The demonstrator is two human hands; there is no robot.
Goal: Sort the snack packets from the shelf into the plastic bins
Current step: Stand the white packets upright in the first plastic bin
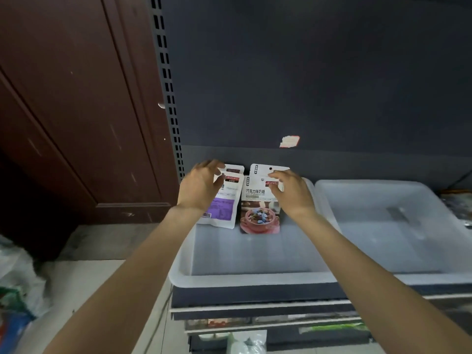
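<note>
The left hand [201, 185] pinches the top of a glossy white-and-purple packet [222, 205]; the right hand [291, 192] pinches a flat pouch [259, 200] printed with a bowl of sweets. Both packets hang side by side over the far end of a translucent plastic bin [250, 277]. A second, similar bin [383, 190] sits just beside it on the dark shelf [255, 295], and a brown wooden cabinet [76, 111] stands left.
</note>
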